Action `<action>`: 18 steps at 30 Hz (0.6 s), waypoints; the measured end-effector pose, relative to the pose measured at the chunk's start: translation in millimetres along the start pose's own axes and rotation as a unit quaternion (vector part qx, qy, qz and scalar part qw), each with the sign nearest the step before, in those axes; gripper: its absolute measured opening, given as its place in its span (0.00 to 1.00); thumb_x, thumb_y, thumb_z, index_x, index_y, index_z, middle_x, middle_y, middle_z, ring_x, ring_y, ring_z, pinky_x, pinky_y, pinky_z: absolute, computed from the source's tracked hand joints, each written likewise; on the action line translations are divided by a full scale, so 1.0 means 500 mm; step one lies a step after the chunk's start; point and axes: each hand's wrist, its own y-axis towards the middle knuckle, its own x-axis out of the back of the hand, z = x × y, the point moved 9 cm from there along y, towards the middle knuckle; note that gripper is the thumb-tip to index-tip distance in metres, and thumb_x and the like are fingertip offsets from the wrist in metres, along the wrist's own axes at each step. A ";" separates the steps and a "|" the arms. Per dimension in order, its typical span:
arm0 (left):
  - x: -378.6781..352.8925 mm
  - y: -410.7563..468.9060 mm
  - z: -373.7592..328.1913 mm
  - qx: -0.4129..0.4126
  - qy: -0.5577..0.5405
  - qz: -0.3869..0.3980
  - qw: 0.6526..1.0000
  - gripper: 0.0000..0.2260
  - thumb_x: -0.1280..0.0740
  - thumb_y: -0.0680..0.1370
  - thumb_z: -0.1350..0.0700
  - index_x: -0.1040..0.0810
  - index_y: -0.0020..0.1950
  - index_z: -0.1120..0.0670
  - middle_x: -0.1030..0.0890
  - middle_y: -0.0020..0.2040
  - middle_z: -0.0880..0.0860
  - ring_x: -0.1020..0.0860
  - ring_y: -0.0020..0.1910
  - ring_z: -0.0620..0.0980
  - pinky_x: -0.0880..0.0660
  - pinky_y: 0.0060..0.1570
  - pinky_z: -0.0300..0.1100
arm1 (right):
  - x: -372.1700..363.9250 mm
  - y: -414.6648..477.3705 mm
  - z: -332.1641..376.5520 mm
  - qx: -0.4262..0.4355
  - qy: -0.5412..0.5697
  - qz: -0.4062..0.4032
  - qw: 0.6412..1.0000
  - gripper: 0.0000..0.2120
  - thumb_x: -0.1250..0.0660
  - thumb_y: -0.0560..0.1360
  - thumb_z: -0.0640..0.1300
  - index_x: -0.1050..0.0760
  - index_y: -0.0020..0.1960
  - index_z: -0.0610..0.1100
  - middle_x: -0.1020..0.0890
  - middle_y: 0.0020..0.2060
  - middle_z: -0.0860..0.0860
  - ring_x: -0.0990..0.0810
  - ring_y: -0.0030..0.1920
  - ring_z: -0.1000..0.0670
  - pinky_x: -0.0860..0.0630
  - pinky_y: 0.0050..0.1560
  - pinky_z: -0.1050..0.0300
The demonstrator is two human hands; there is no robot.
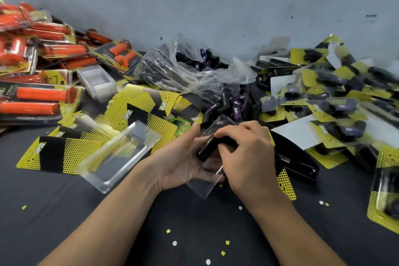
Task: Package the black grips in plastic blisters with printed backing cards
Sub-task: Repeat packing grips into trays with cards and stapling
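Observation:
My left hand (180,157) lies palm up under a clear plastic blister (205,185) and holds it at the table's middle. My right hand (244,153) grips a black grip (208,149) from above, its lower end inside the blister. A second empty clear blister (121,157) lies to the left on yellow-and-black backing cards (138,110). Loose black grips with purple labels (235,106) are heaped just behind my hands.
Packaged orange grips (38,95) are piled at far left, and finished black packages (336,103) at right. A clear bag of black grips (194,67) sits against the grey wall. A black stapler (295,162) lies right of my hands. Paper punch-outs (174,243) dot the black table.

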 end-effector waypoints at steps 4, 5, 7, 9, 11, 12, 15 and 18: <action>-0.013 0.009 0.001 -0.012 0.020 0.039 0.999 0.23 0.29 0.76 0.59 0.24 0.71 0.61 0.19 0.51 0.59 0.19 0.47 0.54 0.19 0.52 0.52 | -0.006 0.000 -0.005 0.002 -0.011 0.026 1.000 0.17 0.20 0.67 0.36 0.15 0.49 0.54 0.27 0.45 0.57 0.31 0.51 0.54 0.32 0.51 0.66; -0.013 0.013 0.002 -0.016 0.023 0.044 0.999 0.25 0.35 0.74 0.67 0.27 0.73 0.62 0.19 0.51 0.59 0.18 0.46 0.53 0.19 0.51 0.50 | -0.007 0.000 -0.003 0.007 -0.005 0.034 0.999 0.17 0.20 0.67 0.36 0.15 0.50 0.55 0.26 0.45 0.56 0.31 0.52 0.54 0.30 0.52 0.63; -0.006 0.021 -0.002 -0.030 0.035 0.033 0.998 0.30 0.42 0.71 0.74 0.27 0.73 0.62 0.19 0.53 0.61 0.19 0.47 0.53 0.19 0.49 0.49 | -0.011 0.001 0.007 0.021 0.003 0.053 0.998 0.17 0.21 0.68 0.38 0.15 0.52 0.54 0.21 0.48 0.55 0.30 0.54 0.54 0.28 0.56 0.58; 0.010 0.027 -0.010 -0.048 0.025 0.006 0.999 0.32 0.42 0.68 0.75 0.24 0.72 0.60 0.20 0.57 0.65 0.18 0.48 0.55 0.19 0.46 0.49 | -0.005 0.005 0.007 0.021 -0.007 0.049 0.999 0.17 0.22 0.70 0.40 0.15 0.57 0.52 0.16 0.55 0.55 0.27 0.58 0.53 0.29 0.62 0.57; 0.036 0.033 -0.015 -0.063 -0.007 -0.034 0.997 0.35 0.40 0.65 0.75 0.24 0.72 0.58 0.18 0.61 0.65 0.15 0.51 0.57 0.17 0.44 0.49 | 0.033 0.014 -0.018 -0.019 -0.040 -0.008 0.999 0.15 0.23 0.72 0.40 0.15 0.58 0.49 0.16 0.57 0.53 0.25 0.60 0.50 0.33 0.61 0.59; 0.052 0.033 -0.018 -0.072 -0.016 -0.063 0.995 0.37 0.38 0.63 0.75 0.24 0.72 0.57 0.18 0.61 0.65 0.15 0.54 0.59 0.17 0.46 0.50 | 0.063 0.017 -0.034 -0.043 -0.059 -0.050 0.996 0.13 0.24 0.73 0.40 0.15 0.56 0.49 0.16 0.53 0.52 0.26 0.58 0.49 0.35 0.59 0.59; 0.079 0.026 -0.029 -0.097 -0.028 -0.131 0.986 0.38 0.37 0.62 0.75 0.25 0.71 0.55 0.17 0.62 0.63 0.15 0.58 0.59 0.16 0.52 0.53 | 0.129 0.025 -0.087 -0.118 -0.158 -0.094 0.976 0.06 0.25 0.74 0.46 0.16 0.51 0.48 0.19 0.42 0.51 0.30 0.51 0.52 0.37 0.54 0.54; 0.088 0.015 -0.036 -0.106 -0.031 -0.184 0.977 0.31 0.45 0.71 0.77 0.27 0.71 0.58 0.16 0.61 0.63 0.15 0.58 0.58 0.15 0.48 0.54 | 0.104 0.025 -0.141 -0.202 -0.238 0.037 0.949 0.23 0.32 0.76 0.63 0.21 0.62 0.48 0.17 0.56 0.48 0.27 0.61 0.44 0.34 0.63 0.44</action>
